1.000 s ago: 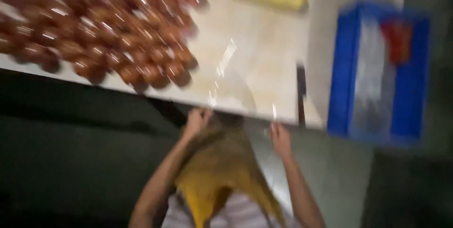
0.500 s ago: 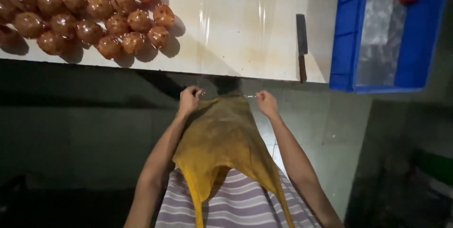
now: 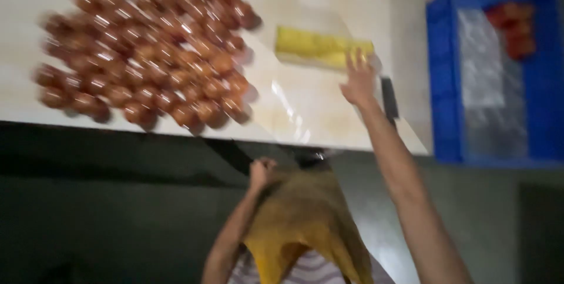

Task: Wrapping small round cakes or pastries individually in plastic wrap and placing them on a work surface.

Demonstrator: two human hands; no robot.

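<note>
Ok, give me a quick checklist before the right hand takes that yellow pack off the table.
1. Right hand at the yellow pack: ok, fingertips at its edge.
2. Grip closed on the pack: not ok, fingers spread.
3. Left hand holding the yellow cloth: ok.
4. Knife away from the reaching wrist: not ok, right beside it.
5. Brown round pieces out of the way: ok.
6. Pack's contents: cannot tell, blurred.

The whole picture is smeared by motion, so the brown round things (image 3: 147, 64) on your table (image 3: 329, 125) show no clear outline; you cannot tell what they are. Your right hand (image 3: 357, 78) is blurred over the yellow packet (image 3: 320, 49), and touching or not is unclear. Your left hand (image 3: 261, 173) grips the yellow cloth (image 3: 302, 219), which the bottom edge cuts. The blue crate (image 3: 440, 84) is also cut off at the right edge.
</note>
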